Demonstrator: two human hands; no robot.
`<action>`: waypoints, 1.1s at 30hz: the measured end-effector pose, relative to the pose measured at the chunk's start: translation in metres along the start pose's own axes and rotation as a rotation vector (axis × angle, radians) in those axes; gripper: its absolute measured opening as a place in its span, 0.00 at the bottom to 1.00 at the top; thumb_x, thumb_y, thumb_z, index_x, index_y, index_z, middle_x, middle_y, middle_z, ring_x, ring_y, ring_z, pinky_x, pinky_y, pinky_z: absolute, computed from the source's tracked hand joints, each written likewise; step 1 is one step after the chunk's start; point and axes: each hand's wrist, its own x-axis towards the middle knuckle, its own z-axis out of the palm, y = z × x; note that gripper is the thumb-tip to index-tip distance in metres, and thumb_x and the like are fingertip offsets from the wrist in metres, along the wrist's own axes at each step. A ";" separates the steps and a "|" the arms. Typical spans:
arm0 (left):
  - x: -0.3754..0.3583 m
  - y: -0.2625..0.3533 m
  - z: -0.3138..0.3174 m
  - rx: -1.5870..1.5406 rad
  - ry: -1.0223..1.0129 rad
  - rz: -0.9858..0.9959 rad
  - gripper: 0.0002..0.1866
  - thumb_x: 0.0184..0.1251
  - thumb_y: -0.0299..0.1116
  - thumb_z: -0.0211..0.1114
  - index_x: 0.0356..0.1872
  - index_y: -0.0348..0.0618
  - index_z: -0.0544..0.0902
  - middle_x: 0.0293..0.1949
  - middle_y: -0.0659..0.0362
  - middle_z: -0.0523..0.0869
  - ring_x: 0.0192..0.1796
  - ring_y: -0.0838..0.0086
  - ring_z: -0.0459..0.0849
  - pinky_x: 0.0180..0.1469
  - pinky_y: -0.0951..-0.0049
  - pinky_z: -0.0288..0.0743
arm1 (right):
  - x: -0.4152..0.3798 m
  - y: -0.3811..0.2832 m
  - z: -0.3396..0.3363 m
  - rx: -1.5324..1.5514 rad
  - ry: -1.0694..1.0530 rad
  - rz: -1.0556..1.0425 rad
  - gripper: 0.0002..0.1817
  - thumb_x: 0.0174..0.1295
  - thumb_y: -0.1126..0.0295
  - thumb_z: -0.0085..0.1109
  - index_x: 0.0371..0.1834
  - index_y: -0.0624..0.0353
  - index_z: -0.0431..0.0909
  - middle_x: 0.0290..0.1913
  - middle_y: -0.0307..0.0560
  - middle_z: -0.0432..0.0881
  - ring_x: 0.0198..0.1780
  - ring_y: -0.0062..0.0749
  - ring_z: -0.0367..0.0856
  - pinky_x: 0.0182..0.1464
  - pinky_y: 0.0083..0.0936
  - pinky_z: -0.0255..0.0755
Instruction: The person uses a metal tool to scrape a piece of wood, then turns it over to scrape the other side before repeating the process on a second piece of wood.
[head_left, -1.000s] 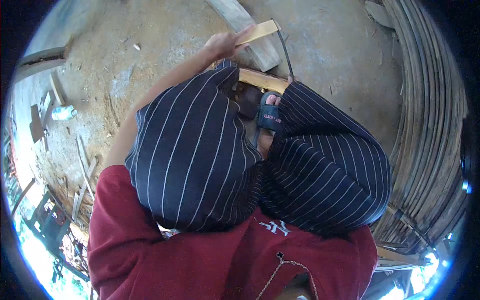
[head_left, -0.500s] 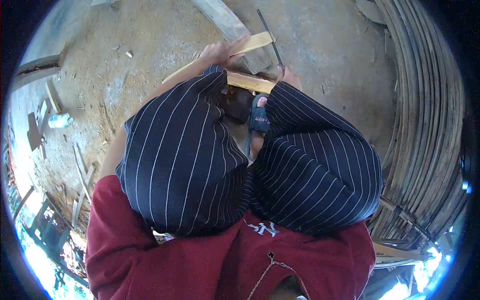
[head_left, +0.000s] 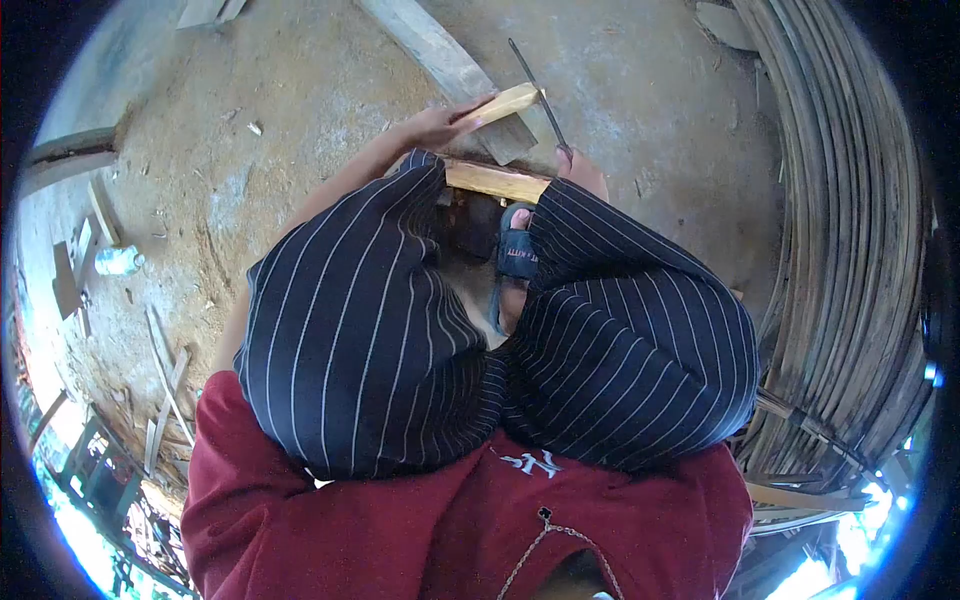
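My left hand (head_left: 437, 127) grips a pale strip of wood (head_left: 507, 102), angled up to the right. My right hand (head_left: 584, 172) is closed around the lower end of a long, thin, dark file-like tool (head_left: 526, 69); its exact kind is too small to make out. The tool's shaft crosses the strip's far end and seems to touch it. Below both hands, a thicker piece of light wood (head_left: 497, 182) lies crosswise between my knees, in front of my sandalled foot (head_left: 517, 255). My left fingers are partly hidden by the strip.
A grey board (head_left: 425, 45) lies on the concrete floor beyond my hands. Stacked long, curved strips (head_left: 850, 220) line the right side. Wood scraps (head_left: 165, 370) and a plastic bottle (head_left: 120, 261) are at left. My striped knees (head_left: 350, 330) fill the foreground.
The wood strip has swung to a slightly steeper angle, and its rear part no longer shows beside my left forearm. The tool still crosses its end. The whole view has shifted slightly.
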 end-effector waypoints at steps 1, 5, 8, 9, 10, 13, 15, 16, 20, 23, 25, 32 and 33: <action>-0.002 0.002 -0.002 -0.046 -0.016 -0.017 0.30 0.72 0.55 0.45 0.73 0.68 0.54 0.63 0.47 0.72 0.59 0.53 0.75 0.60 0.61 0.68 | 0.001 -0.001 0.000 0.006 0.005 -0.002 0.21 0.69 0.51 0.42 0.48 0.56 0.76 0.42 0.60 0.82 0.46 0.56 0.80 0.47 0.47 0.72; 0.005 -0.007 -0.005 -0.149 -0.006 0.136 0.27 0.74 0.52 0.44 0.72 0.68 0.56 0.65 0.49 0.71 0.62 0.57 0.74 0.62 0.65 0.66 | 0.011 0.016 0.028 0.074 0.083 -0.055 0.20 0.69 0.50 0.40 0.49 0.51 0.75 0.36 0.62 0.82 0.41 0.59 0.81 0.41 0.50 0.74; -0.005 0.033 -0.027 -0.053 -0.158 -0.215 0.27 0.75 0.51 0.43 0.72 0.64 0.56 0.65 0.51 0.71 0.64 0.61 0.71 0.64 0.67 0.63 | 0.006 0.018 0.034 0.107 0.070 -0.047 0.19 0.69 0.50 0.41 0.49 0.50 0.74 0.35 0.61 0.82 0.39 0.59 0.81 0.39 0.50 0.75; -0.006 0.033 -0.026 0.009 -0.139 -0.196 0.27 0.75 0.50 0.43 0.72 0.63 0.57 0.65 0.51 0.71 0.64 0.61 0.72 0.64 0.67 0.64 | 0.004 0.016 0.031 0.115 0.064 -0.062 0.19 0.68 0.50 0.41 0.49 0.49 0.74 0.34 0.61 0.82 0.39 0.60 0.81 0.38 0.50 0.75; -0.007 0.033 -0.026 0.072 -0.119 -0.176 0.27 0.75 0.50 0.43 0.72 0.62 0.57 0.65 0.51 0.71 0.64 0.62 0.72 0.64 0.67 0.64 | 0.003 0.016 0.030 0.124 0.059 -0.076 0.19 0.68 0.50 0.42 0.50 0.49 0.74 0.34 0.61 0.82 0.38 0.60 0.81 0.37 0.51 0.75; -0.007 0.021 -0.022 0.058 -0.052 -0.042 0.26 0.75 0.49 0.41 0.72 0.62 0.58 0.64 0.51 0.72 0.62 0.61 0.74 0.63 0.64 0.65 | 0.008 0.021 0.036 0.104 0.097 -0.110 0.19 0.68 0.50 0.43 0.49 0.49 0.73 0.32 0.61 0.82 0.38 0.60 0.81 0.37 0.52 0.74; -0.005 0.018 -0.022 -0.029 -0.031 -0.060 0.25 0.76 0.49 0.41 0.71 0.62 0.58 0.62 0.50 0.74 0.58 0.60 0.77 0.59 0.63 0.69 | 0.007 0.017 0.033 0.074 0.161 -0.063 0.18 0.68 0.51 0.43 0.47 0.51 0.74 0.32 0.62 0.81 0.37 0.61 0.80 0.37 0.53 0.73; -0.006 0.022 -0.023 -0.077 -0.035 -0.135 0.25 0.75 0.50 0.41 0.71 0.62 0.59 0.60 0.49 0.75 0.54 0.61 0.79 0.56 0.62 0.72 | 0.007 0.014 0.031 0.060 0.190 -0.041 0.17 0.68 0.51 0.44 0.47 0.51 0.74 0.31 0.62 0.81 0.37 0.61 0.80 0.37 0.53 0.73; -0.009 0.032 -0.029 -0.231 -0.103 -0.495 0.27 0.75 0.53 0.42 0.71 0.59 0.61 0.47 0.49 0.80 0.36 0.68 0.83 0.36 0.67 0.81 | 0.005 0.000 0.014 0.243 0.216 -0.112 0.18 0.69 0.51 0.44 0.44 0.52 0.75 0.30 0.62 0.81 0.36 0.61 0.80 0.36 0.53 0.72; -0.013 0.030 -0.025 -0.285 -0.008 -0.385 0.28 0.74 0.55 0.42 0.70 0.56 0.63 0.37 0.53 0.79 0.27 0.77 0.78 0.22 0.76 0.76 | -0.001 -0.008 0.004 0.242 0.199 -0.129 0.19 0.69 0.50 0.43 0.44 0.52 0.75 0.31 0.62 0.81 0.36 0.61 0.80 0.37 0.53 0.72; -0.012 0.027 -0.028 -0.296 -0.038 -0.448 0.28 0.74 0.55 0.41 0.69 0.54 0.65 0.40 0.51 0.80 0.32 0.72 0.80 0.31 0.71 0.79 | -0.005 -0.012 -0.001 0.192 0.163 -0.105 0.19 0.69 0.50 0.42 0.45 0.52 0.75 0.32 0.63 0.81 0.37 0.62 0.80 0.38 0.53 0.73; -0.012 -0.004 -0.030 -0.089 0.045 -0.307 0.29 0.75 0.54 0.39 0.67 0.47 0.66 0.57 0.48 0.78 0.59 0.58 0.76 0.64 0.63 0.63 | 0.006 0.001 0.009 0.061 0.064 -0.068 0.18 0.69 0.51 0.43 0.45 0.53 0.73 0.33 0.64 0.81 0.38 0.63 0.80 0.39 0.53 0.74; -0.013 0.000 -0.030 -0.092 0.071 -0.238 0.28 0.75 0.53 0.39 0.67 0.47 0.66 0.56 0.48 0.78 0.59 0.57 0.76 0.63 0.63 0.63 | 0.004 -0.003 0.008 0.063 0.071 -0.054 0.18 0.69 0.52 0.44 0.44 0.53 0.74 0.32 0.63 0.81 0.38 0.62 0.80 0.38 0.52 0.73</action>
